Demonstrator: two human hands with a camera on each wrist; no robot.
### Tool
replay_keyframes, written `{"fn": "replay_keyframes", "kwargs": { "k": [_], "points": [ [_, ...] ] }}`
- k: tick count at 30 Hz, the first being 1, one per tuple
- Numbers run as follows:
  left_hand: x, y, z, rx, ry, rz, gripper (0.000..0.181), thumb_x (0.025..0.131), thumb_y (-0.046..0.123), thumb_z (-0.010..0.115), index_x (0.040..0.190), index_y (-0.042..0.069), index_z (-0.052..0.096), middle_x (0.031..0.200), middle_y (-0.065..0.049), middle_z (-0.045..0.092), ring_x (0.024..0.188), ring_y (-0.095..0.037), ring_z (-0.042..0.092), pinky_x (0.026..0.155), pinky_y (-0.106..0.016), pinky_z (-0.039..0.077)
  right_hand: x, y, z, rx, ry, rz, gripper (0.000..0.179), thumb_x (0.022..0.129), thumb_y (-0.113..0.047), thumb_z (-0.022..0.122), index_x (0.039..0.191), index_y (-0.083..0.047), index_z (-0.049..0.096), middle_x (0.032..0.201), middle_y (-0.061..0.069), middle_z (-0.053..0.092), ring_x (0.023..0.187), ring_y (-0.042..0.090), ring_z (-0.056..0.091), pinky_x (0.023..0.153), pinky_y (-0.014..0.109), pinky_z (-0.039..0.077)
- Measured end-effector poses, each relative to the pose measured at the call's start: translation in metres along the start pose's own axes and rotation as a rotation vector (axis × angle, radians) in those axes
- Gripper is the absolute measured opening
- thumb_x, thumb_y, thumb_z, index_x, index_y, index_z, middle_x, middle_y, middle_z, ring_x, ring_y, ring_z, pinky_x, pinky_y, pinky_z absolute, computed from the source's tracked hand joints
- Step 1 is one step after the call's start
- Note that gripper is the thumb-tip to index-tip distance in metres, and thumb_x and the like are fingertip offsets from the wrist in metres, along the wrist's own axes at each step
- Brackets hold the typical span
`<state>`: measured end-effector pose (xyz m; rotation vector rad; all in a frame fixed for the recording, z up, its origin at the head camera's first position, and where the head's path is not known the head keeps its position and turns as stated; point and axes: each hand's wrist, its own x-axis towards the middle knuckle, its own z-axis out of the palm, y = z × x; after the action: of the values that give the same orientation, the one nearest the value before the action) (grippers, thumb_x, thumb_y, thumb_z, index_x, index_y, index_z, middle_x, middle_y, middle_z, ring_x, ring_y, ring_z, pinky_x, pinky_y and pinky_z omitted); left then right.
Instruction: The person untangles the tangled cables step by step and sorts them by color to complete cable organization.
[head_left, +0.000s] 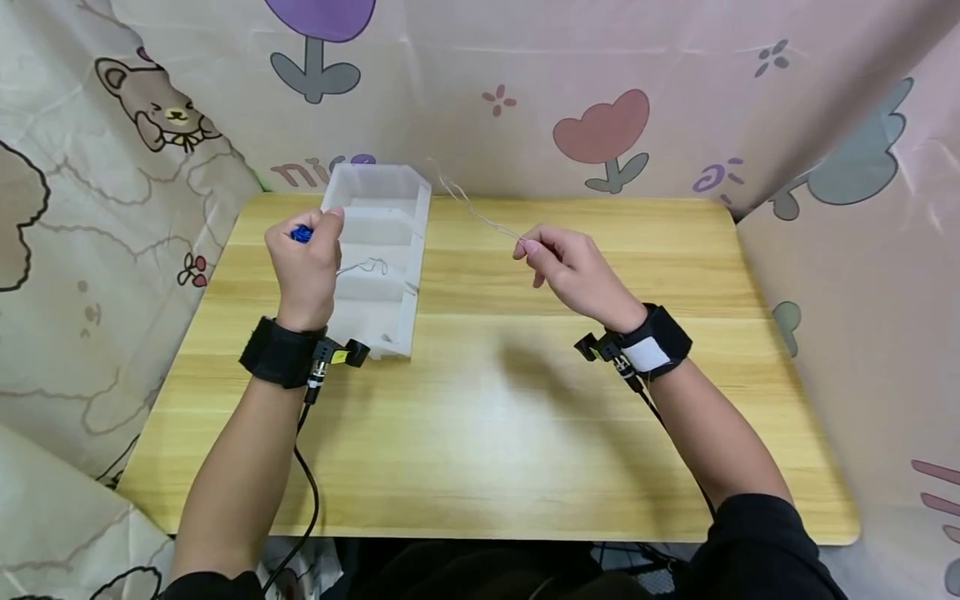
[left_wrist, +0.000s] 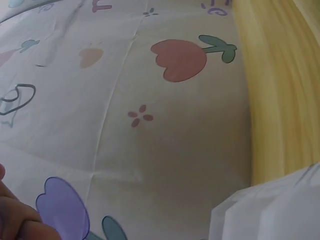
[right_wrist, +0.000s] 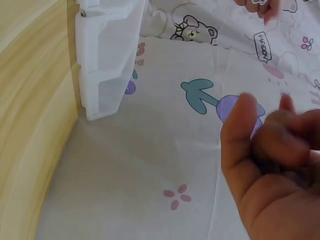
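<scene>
blue object: mostly hidden in left fist | thread: perhaps wire, too thin

Looks like a makeshift recording booth: wooden counter screened on three sides by cartoon-printed fabric.

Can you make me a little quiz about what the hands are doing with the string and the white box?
1. True or false: the right hand pinches a thin thread.
2. What colour is the small thing in the left hand? A red, B blue, C green.
3. Fill in: the white plastic organizer stands on the wooden ____.

Key: 1 true; 2 B; 3 table.
</scene>
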<state>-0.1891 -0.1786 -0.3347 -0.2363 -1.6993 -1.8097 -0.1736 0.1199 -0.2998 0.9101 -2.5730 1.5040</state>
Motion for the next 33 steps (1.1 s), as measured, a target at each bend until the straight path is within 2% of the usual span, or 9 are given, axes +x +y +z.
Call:
{"fn": "replay_keyframes", "kwargs": {
  "k": [3, 7, 10, 15, 19, 21, 28, 33],
  "points": [
    [0.004, 0.005, -0.006, -0.018, 0.02, 0.051, 0.051, 0.086, 0.006, 0.059, 0.046, -0.003, 0.03, 0.039, -0.002, 0.029, 0.033, -0.016, 0.024, 0.034, -0.021, 0.017, 0.007, 0.008, 0.001, 0.027, 0.024, 0.03, 0.02, 0.097, -0.006, 0.042, 0.088, 0.0, 0.058, 0.074, 0.013, 0.05, 0.063, 0.031, 0.055, 0.063, 0.047, 0.05],
    [0.006, 0.009, -0.013, -0.065, 0.049, 0.067, 0.051, 0.085, 0.005, 0.061, 0.046, -0.003, 0.029, 0.039, -0.003, 0.029, 0.032, -0.016, 0.024, 0.033, -0.02, 0.019, 0.019, 0.029, 0.006, 0.027, 0.054, 0.069, 0.027, 0.098, -0.02, 0.042, 0.082, -0.006, 0.058, 0.073, 0.012, 0.048, 0.06, 0.029, 0.054, 0.059, 0.04, 0.051],
    [0.006, 0.011, -0.019, -0.067, 0.044, 0.069, 0.051, 0.085, 0.006, 0.061, 0.047, -0.003, 0.028, 0.04, -0.003, 0.028, 0.033, -0.016, 0.024, 0.033, -0.02, 0.02, 0.031, 0.04, 0.012, 0.004, 0.046, 0.039, 0.032, 0.098, -0.031, 0.045, 0.077, -0.01, 0.056, 0.067, 0.01, 0.047, 0.054, 0.023, 0.052, 0.053, 0.034, 0.048],
    [0.003, 0.012, -0.028, -0.103, 0.072, 0.055, 0.051, 0.083, 0.005, 0.063, 0.047, -0.003, 0.028, 0.042, -0.002, 0.027, 0.034, -0.014, 0.023, 0.034, -0.02, 0.018, 0.051, 0.042, 0.032, -0.022, -0.03, -0.074, 0.037, 0.096, -0.037, 0.047, 0.07, -0.012, 0.053, 0.054, 0.007, 0.04, 0.045, 0.017, 0.042, 0.045, 0.032, 0.039],
    [0.001, 0.013, -0.033, -0.126, 0.083, 0.048, 0.052, 0.083, 0.004, 0.063, 0.046, -0.002, 0.026, 0.042, -0.001, 0.025, 0.033, -0.013, 0.023, 0.034, -0.02, 0.017, 0.067, 0.041, 0.054, -0.066, -0.091, -0.127, 0.035, 0.096, -0.033, 0.049, 0.068, -0.014, 0.054, 0.054, 0.003, 0.038, 0.045, 0.014, 0.037, 0.046, 0.03, 0.031],
    [-0.001, 0.013, -0.034, -0.127, 0.083, 0.049, 0.052, 0.083, 0.004, 0.063, 0.046, -0.002, 0.026, 0.042, -0.001, 0.025, 0.033, -0.013, 0.023, 0.034, -0.02, 0.018, 0.073, 0.04, 0.066, -0.094, -0.122, -0.152, 0.032, 0.096, -0.03, 0.05, 0.068, -0.014, 0.055, 0.055, 0.002, 0.04, 0.047, 0.012, 0.036, 0.048, 0.029, 0.032],
    [-0.007, 0.012, -0.038, -0.126, 0.077, 0.064, 0.051, 0.083, 0.004, 0.062, 0.046, -0.002, 0.028, 0.042, -0.001, 0.026, 0.033, -0.013, 0.023, 0.033, -0.02, 0.017, 0.088, 0.043, 0.114, -0.147, -0.27, -0.172, 0.032, 0.095, -0.023, 0.049, 0.065, -0.013, 0.052, 0.055, -0.002, 0.041, 0.047, 0.01, 0.035, 0.05, 0.025, 0.03],
    [-0.011, 0.011, -0.042, -0.127, 0.077, 0.071, 0.051, 0.084, 0.004, 0.062, 0.046, -0.002, 0.028, 0.042, -0.001, 0.026, 0.032, -0.013, 0.022, 0.033, -0.02, 0.016, 0.095, 0.046, 0.151, -0.21, -0.335, -0.152, 0.033, 0.095, -0.022, 0.048, 0.063, -0.013, 0.05, 0.055, -0.002, 0.039, 0.049, 0.01, 0.036, 0.052, 0.025, 0.031]
  ]
}}
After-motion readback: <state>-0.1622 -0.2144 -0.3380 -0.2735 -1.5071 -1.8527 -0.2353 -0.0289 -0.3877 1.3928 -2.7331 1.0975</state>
